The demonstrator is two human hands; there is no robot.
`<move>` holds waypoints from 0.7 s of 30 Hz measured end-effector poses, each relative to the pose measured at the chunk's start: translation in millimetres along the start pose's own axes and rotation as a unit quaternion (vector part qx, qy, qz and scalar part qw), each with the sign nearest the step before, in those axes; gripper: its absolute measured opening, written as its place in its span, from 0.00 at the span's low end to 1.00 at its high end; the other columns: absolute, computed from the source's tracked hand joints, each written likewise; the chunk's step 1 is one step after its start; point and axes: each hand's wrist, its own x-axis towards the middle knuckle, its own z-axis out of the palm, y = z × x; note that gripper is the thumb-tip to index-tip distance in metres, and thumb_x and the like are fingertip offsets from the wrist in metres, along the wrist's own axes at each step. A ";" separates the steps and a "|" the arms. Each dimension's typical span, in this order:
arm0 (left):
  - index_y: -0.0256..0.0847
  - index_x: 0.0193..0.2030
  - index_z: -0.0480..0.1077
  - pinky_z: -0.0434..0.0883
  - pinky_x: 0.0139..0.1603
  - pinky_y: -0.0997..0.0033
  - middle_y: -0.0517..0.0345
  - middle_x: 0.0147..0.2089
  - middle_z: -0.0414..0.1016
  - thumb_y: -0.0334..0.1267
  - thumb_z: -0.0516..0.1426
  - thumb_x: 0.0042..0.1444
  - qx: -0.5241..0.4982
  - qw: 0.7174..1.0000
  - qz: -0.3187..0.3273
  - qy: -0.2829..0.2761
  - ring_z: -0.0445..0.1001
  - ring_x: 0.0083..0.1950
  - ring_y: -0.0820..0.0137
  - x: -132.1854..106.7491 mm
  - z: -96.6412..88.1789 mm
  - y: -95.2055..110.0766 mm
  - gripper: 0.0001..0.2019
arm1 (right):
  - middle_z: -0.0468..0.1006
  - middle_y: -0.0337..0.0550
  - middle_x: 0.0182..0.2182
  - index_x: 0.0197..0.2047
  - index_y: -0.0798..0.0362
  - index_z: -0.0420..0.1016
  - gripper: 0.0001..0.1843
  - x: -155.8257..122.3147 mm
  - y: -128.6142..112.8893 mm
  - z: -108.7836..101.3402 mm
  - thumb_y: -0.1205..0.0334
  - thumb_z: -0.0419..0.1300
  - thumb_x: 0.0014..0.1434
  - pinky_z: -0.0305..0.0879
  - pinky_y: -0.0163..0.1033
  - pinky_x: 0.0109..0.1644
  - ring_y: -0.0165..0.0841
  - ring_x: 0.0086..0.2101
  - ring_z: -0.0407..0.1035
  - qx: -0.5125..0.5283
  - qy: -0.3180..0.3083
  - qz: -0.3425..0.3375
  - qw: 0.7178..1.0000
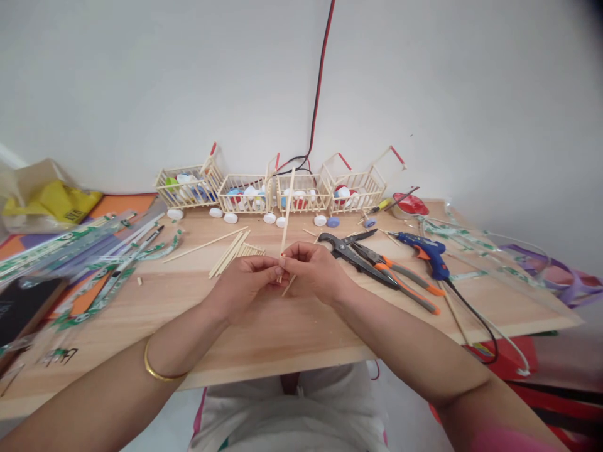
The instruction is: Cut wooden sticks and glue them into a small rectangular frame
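Observation:
A thin wooden stick (287, 216) stands nearly upright, its lower end pinched between my fingertips. My left hand (249, 276) is closed around the low end, thumb against finger. From the other side my right hand (313, 270) pinches it too, and a small reddish-orange spot shows at the fingertips. Another short stick (289, 285) slants down under the right hand; whether it is held cannot be made out. Just beyond the left hand lies a bundle of loose wooden sticks (229, 254). Right of my right hand are black cutters (360, 260) and orange-handled pliers (400, 276).
Several miniature stick-built shopping carts (249, 194) holding bottle caps line the wall. A blue glue gun (426, 251) with its cord lies right. Plastic packaging (113, 251) and a dark box (28, 307) cover the left side. The wooden table's front edge (282, 367) is near my lap.

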 end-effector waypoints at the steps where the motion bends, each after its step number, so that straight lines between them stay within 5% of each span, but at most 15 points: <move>1: 0.37 0.31 0.77 0.69 0.39 0.74 0.56 0.31 0.77 0.39 0.64 0.45 -0.010 1.000 -0.005 -0.005 0.72 0.33 0.73 0.1 -0.2 0.2 0.08 | 0.72 0.35 0.20 0.28 0.55 0.68 0.11 0.1 0.2 -1.2 0.57 0.62 0.50 0.64 0.34 0.30 0.27 0.22 0.68 -0.003 -0.013 0.003 1.000; 5: 0.34 0.31 0.76 0.71 0.37 0.73 0.55 0.30 0.76 0.38 0.66 0.43 -0.076 0.997 -0.029 -0.004 0.73 0.32 0.73 -0.2 0.1 3.6 0.09 | 0.73 0.38 0.28 0.40 0.54 0.67 0.19 -3.0 -3.3 -7.5 0.55 0.65 0.47 0.66 0.36 0.34 0.29 0.28 0.69 -0.086 -0.078 -0.030 0.993; 8: 0.33 0.31 0.75 0.71 0.34 0.72 0.54 0.30 0.77 0.36 0.66 0.42 -0.120 0.992 -0.048 0.013 0.74 0.32 0.70 -0.3 -0.1 6.7 0.10 | 0.72 0.40 0.35 0.46 0.53 0.64 0.29 -7.6 -6.5 -8.0 0.61 0.69 0.41 0.66 0.36 0.37 0.29 0.33 0.68 -0.230 -0.059 -0.120 0.964; 21: 0.32 0.30 0.76 0.70 0.37 0.73 0.52 0.31 0.78 0.36 0.66 0.43 -0.127 0.991 -0.035 0.007 0.73 0.32 0.72 -0.8 1.0 1.3 0.09 | 0.74 0.37 0.28 0.33 0.52 0.66 0.09 -11.0 -11.1 0.5 0.67 0.60 0.47 0.61 0.32 0.34 0.28 0.28 0.68 -0.398 -0.010 -0.198 0.896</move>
